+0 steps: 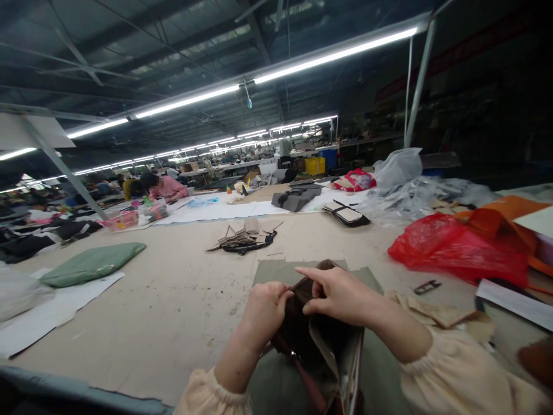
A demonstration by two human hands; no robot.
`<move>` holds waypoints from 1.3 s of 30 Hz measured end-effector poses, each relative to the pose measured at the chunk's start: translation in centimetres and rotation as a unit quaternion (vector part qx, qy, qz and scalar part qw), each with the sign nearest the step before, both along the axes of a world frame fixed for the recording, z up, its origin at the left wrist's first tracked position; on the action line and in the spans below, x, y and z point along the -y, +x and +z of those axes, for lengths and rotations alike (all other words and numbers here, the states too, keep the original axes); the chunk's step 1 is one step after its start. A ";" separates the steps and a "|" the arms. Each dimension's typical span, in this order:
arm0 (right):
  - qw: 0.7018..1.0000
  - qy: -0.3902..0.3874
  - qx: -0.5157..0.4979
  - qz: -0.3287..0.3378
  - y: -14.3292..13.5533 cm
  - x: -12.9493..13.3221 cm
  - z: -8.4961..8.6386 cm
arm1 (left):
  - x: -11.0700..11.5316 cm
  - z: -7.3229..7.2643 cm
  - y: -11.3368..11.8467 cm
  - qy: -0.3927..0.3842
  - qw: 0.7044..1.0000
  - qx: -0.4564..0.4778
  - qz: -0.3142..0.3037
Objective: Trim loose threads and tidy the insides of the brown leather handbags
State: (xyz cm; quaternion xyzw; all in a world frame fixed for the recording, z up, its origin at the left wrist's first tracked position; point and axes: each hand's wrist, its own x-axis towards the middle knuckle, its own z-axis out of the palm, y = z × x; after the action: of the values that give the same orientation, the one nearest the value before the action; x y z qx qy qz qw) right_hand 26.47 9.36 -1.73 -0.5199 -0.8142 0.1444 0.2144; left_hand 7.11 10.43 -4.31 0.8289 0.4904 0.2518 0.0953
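Note:
A dark brown bag (317, 346) stands before me with its mouth spread, showing a dark inside and a zipper along one edge. My left hand (268, 308) is closed in a pinch on the bag's upper left rim. Over the mouth of the bag, my right hand (334, 293) has its index finger stretched to the left and its thumb apart from it; its other fingers are curled and partly hidden. Under the bag lies a grey-green sheet (270, 274) on the beige table (181, 323).
Cut pieces (246, 235) lie ahead, with a black-and-beige stack (345, 213) beyond. On the right are a red plastic bag (458, 248), small thread snips (427, 287) and brown scraps (444, 314). A green folded piece (93, 264) rests at left. A person (170, 188) in pink sits farther off.

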 end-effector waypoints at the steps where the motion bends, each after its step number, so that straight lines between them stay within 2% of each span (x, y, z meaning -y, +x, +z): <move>1: 1.000 -0.002 -0.001 0.003 0.5 0.1 0.2 | -0.1 0.0 0.0 0.001 1.000 0.004 0.005; 6: 0.996 0.056 0.032 -0.058 1.7 0.7 0.6 | -0.4 -0.1 0.1 0.008 1.000 0.017 0.004; 9: 0.992 0.096 0.057 -0.062 1.3 0.9 0.3 | -0.3 -0.1 0.2 0.012 1.000 0.021 0.007; 14: 0.983 0.115 0.122 -0.069 0.8 0.3 -0.2 | -0.2 0.2 0.2 0.010 1.000 0.026 0.008; 20: 0.975 0.157 0.127 -0.093 0.8 -0.3 -0.7 | -0.3 0.0 0.1 0.010 1.000 0.025 -0.005; 27: 0.973 0.154 0.128 -0.116 0.5 -1.1 -1.2 | -0.6 -0.2 0.1 0.004 0.999 0.031 -0.013; 39: 0.971 0.131 0.136 -0.145 0.1 -1.2 -1.2 | -0.5 0.0 0.2 -0.014 0.999 0.026 -0.016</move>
State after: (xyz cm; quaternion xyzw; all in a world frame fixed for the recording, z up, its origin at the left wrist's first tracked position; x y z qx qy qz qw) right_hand 26.58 10.60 -2.88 -0.6145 -0.7636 -0.0681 0.1861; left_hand 7.35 10.98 -4.31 0.8283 0.4779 0.2650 0.1236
